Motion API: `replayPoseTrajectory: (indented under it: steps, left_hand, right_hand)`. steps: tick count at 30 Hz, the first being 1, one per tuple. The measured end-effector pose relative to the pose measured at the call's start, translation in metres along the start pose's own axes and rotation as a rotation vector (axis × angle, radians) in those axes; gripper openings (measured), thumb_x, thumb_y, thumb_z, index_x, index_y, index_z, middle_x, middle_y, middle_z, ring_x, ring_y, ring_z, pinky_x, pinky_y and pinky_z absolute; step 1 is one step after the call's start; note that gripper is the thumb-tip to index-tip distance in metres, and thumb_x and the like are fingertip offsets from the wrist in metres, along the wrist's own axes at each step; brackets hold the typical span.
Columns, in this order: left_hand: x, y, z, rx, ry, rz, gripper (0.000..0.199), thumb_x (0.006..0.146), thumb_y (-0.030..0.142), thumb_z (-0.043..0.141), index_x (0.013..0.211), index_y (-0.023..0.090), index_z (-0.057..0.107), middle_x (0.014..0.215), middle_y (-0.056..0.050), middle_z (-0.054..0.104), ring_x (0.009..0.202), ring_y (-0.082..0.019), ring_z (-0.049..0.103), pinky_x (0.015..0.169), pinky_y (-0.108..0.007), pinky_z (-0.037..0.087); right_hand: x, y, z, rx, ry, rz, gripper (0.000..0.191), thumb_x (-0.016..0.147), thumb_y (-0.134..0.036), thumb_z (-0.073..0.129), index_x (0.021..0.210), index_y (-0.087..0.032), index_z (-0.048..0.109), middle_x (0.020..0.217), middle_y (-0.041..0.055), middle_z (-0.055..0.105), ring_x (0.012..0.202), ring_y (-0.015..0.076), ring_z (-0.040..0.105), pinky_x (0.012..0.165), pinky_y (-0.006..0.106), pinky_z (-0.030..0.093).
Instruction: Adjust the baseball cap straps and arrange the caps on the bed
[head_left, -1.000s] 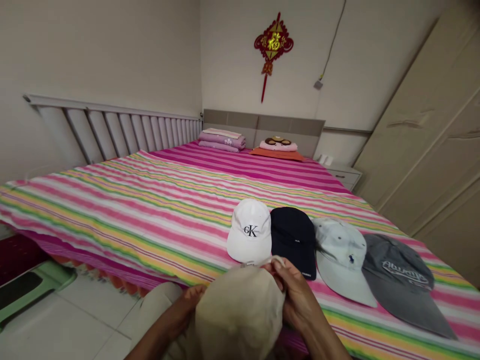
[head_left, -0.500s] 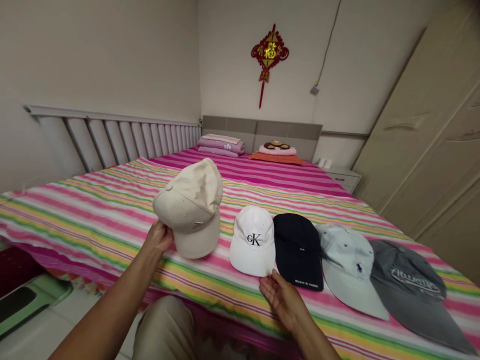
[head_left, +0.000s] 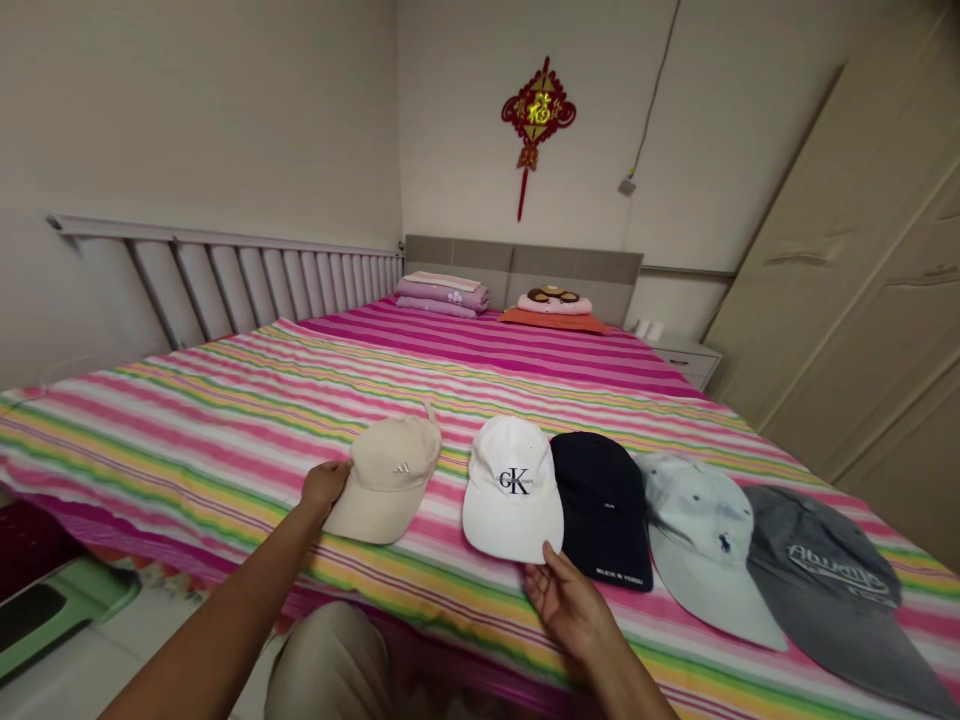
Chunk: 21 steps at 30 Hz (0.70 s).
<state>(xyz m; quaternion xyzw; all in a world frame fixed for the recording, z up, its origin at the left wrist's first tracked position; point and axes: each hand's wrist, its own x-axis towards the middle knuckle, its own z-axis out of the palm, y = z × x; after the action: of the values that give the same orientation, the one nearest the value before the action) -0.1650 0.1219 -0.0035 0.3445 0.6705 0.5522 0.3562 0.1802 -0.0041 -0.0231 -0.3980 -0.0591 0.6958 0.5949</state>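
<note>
A beige baseball cap [head_left: 386,480] with a small logo rests on the striped sheet, its brim toward me. My left hand [head_left: 326,485] grips its left side, the fingertips partly hidden by the cap. To its right is a white cap [head_left: 510,495] with black lettering. My right hand [head_left: 562,600] pinches the right front edge of that brim, thumb on top and fingers beneath. The white cap overlaps a navy cap [head_left: 604,510]. Beyond it, in a row to the right, lie a pale grey-blue cap [head_left: 705,540] and a dark grey cap [head_left: 832,580].
The bed is spread with a striped sheet [head_left: 217,420]. Folded bedding [head_left: 441,295] and a pillow with a pink cover [head_left: 555,304] lie by the headboard [head_left: 570,268]. A white rail [head_left: 247,270] runs along the left; a green stool [head_left: 75,605] stands low left.
My left hand has lowered the beige cap onto the sheet, turning its front toward me. My right hand has closed on the white cap's brim, which has shifted slightly right.
</note>
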Motion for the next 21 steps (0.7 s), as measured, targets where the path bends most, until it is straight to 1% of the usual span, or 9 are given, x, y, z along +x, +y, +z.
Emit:
replayPoseTrajectory:
  steps: [3,6,9,10,11,12,15,18,21]
  left_hand:
    - [-0.026,0.010,-0.001,0.058,0.057,0.133,0.013,0.058,0.021,0.064,0.068,0.014,0.059,0.077,-0.008,0.065,0.094,-0.029,0.054,0.070,-0.031,0.041]
    - [-0.073,0.015,0.014,0.038,-0.036,0.217,0.028,0.065,0.030,0.060,0.089,0.017,0.059,0.096,-0.007,0.063,0.104,-0.027,0.050,0.078,-0.031,0.040]
    - [-0.124,0.016,0.038,-0.024,-0.372,0.143,0.034,0.065,0.042,0.062,0.082,0.013,0.063,0.074,-0.009,0.066,0.078,-0.025,0.061,0.067,-0.033,0.045]
    - [-0.138,0.018,0.045,-0.193,-0.652,0.021,0.040,0.068,0.045,0.059,0.091,0.012,0.062,0.078,-0.010,0.067,0.080,-0.023,0.061,0.070,-0.034,0.045]
    - [-0.149,0.021,0.051,-0.370,-0.828,-0.061,0.044,0.068,0.048,0.059,0.095,0.013,0.061,0.081,-0.010,0.067,0.080,-0.023,0.062,0.073,-0.035,0.045]
    - [-0.159,0.025,0.055,-0.531,-0.918,-0.099,0.044,0.068,0.047,0.060,0.097,0.014,0.061,0.082,-0.009,0.068,0.079,-0.021,0.062,0.074,-0.034,0.045]
    - [-0.175,0.038,0.060,-0.840,-0.959,-0.108,0.039,0.061,0.029,0.071,0.097,0.017,0.062,0.079,-0.004,0.069,0.072,-0.017,0.063,0.075,-0.029,0.046]
    - [-0.185,0.040,0.063,-0.863,-1.008,-0.122,0.038,0.056,0.013,0.071,0.094,0.016,0.063,0.076,-0.003,0.069,0.066,-0.017,0.063,0.071,-0.029,0.047]
    - [-0.196,0.030,0.070,-0.806,-1.158,-0.181,0.034,0.054,0.010,0.070,0.088,0.013,0.065,0.073,-0.006,0.069,0.063,-0.018,0.063,0.063,-0.027,0.048]
  right_hand:
    - [-0.014,-0.001,-0.006,0.005,-0.071,0.007,0.030,0.056,-0.016,0.078,0.076,-0.019,0.057,0.057,-0.0025,0.066,0.051,0.0102,0.060,0.049,0.019,0.048]
    - [-0.029,-0.004,-0.013,-0.011,-0.209,-0.018,0.028,0.059,-0.016,0.077,0.081,-0.019,0.060,0.063,-0.0027,0.067,0.052,0.0086,0.058,0.050,0.018,0.046]
    - [-0.040,-0.002,-0.021,-0.059,-0.328,-0.060,0.021,0.063,-0.020,0.074,0.080,-0.019,0.062,0.072,-0.0015,0.067,0.057,0.0094,0.058,0.053,0.019,0.045]
    - [-0.043,0.001,-0.024,-0.100,-0.361,-0.071,0.019,0.064,-0.022,0.073,0.080,-0.019,0.062,0.071,-0.0012,0.067,0.056,0.0093,0.057,0.052,0.019,0.044]
    - [-0.046,0.004,-0.028,-0.156,-0.393,-0.075,0.018,0.065,-0.024,0.072,0.079,-0.018,0.063,0.069,-0.0007,0.066,0.054,0.0092,0.056,0.051,0.019,0.043]
    - [-0.048,0.007,-0.033,-0.223,-0.425,-0.069,0.018,0.065,-0.027,0.072,0.079,-0.017,0.064,0.066,-0.0003,0.065,0.052,0.0093,0.055,0.050,0.020,0.042]
    - [-0.058,0.012,-0.048,-0.421,-0.549,0.026,0.026,0.060,-0.031,0.074,0.079,-0.015,0.065,0.065,0.0025,0.065,0.054,0.0130,0.057,0.053,0.023,0.042]
    - [-0.075,0.000,-0.054,-0.477,-0.650,0.093,0.038,0.055,-0.030,0.076,0.089,-0.017,0.066,0.069,0.0034,0.066,0.061,0.0177,0.060,0.061,0.028,0.044]
    - [-0.092,-0.020,-0.044,-0.391,-0.659,0.019,0.053,0.054,-0.038,0.075,0.102,-0.021,0.061,0.084,0.0051,0.067,0.076,0.0222,0.060,0.068,0.031,0.043]
